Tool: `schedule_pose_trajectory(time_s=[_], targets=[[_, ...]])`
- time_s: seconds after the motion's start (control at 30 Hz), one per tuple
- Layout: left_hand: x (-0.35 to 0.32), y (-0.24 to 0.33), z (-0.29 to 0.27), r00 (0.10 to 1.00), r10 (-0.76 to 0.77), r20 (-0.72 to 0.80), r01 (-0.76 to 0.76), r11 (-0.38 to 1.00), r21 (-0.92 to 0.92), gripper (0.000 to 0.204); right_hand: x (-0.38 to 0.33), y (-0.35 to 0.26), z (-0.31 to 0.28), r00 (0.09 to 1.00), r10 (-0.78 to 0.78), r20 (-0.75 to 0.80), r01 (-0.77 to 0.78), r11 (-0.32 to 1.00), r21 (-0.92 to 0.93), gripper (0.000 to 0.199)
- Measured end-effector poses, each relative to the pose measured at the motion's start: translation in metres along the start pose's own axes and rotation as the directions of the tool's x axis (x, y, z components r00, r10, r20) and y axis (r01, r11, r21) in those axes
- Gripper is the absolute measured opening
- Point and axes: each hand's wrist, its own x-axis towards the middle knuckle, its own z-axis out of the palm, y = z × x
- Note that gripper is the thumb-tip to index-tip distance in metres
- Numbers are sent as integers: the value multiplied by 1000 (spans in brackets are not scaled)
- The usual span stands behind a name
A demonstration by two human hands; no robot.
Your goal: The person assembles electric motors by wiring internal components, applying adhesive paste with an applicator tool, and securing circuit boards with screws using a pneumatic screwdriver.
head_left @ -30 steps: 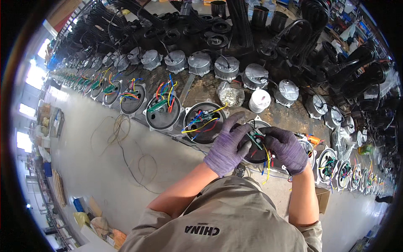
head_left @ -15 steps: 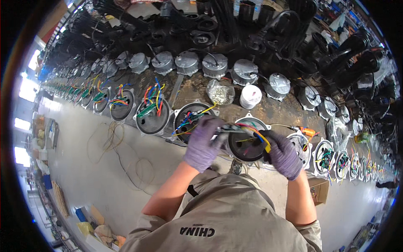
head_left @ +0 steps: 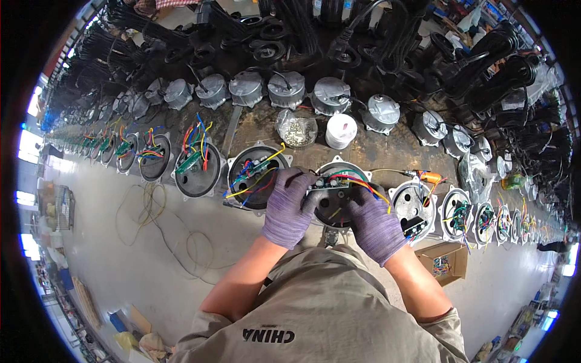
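My left hand [head_left: 289, 209], in a purple-grey glove, pinches the left end of a small green circuit board [head_left: 330, 181]. The board lies over an open round metal housing [head_left: 336, 162] with a dark inside. Red, green, blue and yellow wires [head_left: 369, 184] run rightward from the board. My right hand [head_left: 376, 222], gloved alike, is curled at the housing's right side, its fingertips under these wires; what they grip is hidden. Left of my left hand sits another round housing [head_left: 259, 151] with a wired board in it.
More open housings [head_left: 198, 169] line the table's near edge on both sides. Behind stand a white tub [head_left: 341, 131], a bag of small metal parts [head_left: 296, 129], a row of grey motor-like covers [head_left: 286, 89] and black cables [head_left: 296, 30]. An orange-handled tool [head_left: 430, 177] lies right; a cardboard box [head_left: 445, 263] sits below.
The board has come down over the housing and sits more level. My right hand has moved left, nearer my left hand and the board. The whole view has shifted a little.
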Motion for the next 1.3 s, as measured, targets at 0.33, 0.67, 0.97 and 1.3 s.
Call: schedule_pose_trajectory(time_s=[0.33,0.67,0.97,1.3], targets=[[-13,-19,19,991,131,-28,-130,991,28,37,-30,2,-27,998,-56,-37,59,993,101,51],[-12,-20,20,979,188,-77,-178,977,121,48,-29,67,-130,982,-78,171,-38,809,586,25],[-19,-24,8,981,90,-173,-89,996,14,33,130,138,-38,978,121,171,-144,981,127,31],[-31,-2,-25,979,-123,-160,133,990,48,40,228,150,54,928,25,371,46,982,-181,27]])
